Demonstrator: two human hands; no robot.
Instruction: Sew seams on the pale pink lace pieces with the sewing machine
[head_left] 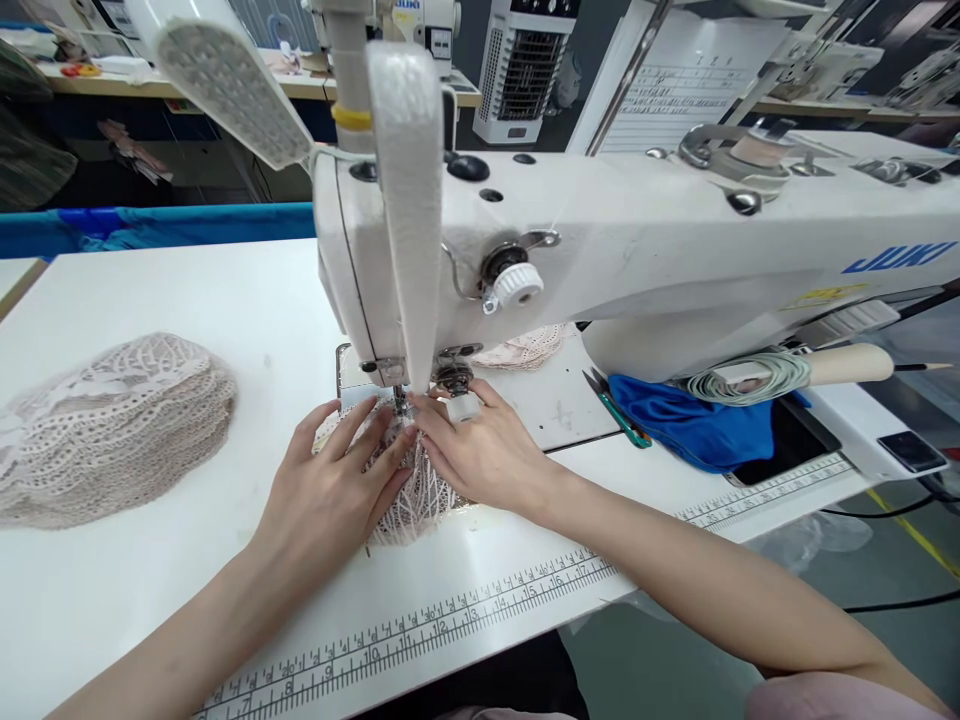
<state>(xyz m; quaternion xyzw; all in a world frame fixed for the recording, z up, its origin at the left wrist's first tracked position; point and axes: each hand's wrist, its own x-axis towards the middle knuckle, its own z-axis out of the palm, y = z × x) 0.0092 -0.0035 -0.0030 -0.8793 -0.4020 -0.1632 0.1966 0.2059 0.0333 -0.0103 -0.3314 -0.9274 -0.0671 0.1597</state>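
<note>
A small piece of pale lace [420, 500] lies under the needle and presser foot [400, 398] of a white sewing machine [675, 250]. My left hand [334, 480] lies flat on the lace with fingers stretched toward the needle. My right hand [480, 445] presses the lace from the right, fingers together and flat, with a white thimble-like band on one finger. Both hands touch the lace just in front of the foot.
A pile of lace pieces [112, 425] sits at the left of the white table [187, 300]. Another lace piece [525, 348] lies behind the machine arm. Snips [619, 415] and blue cloth [697, 425] lie at right. A ruler strip [420, 625] runs along the table's front edge.
</note>
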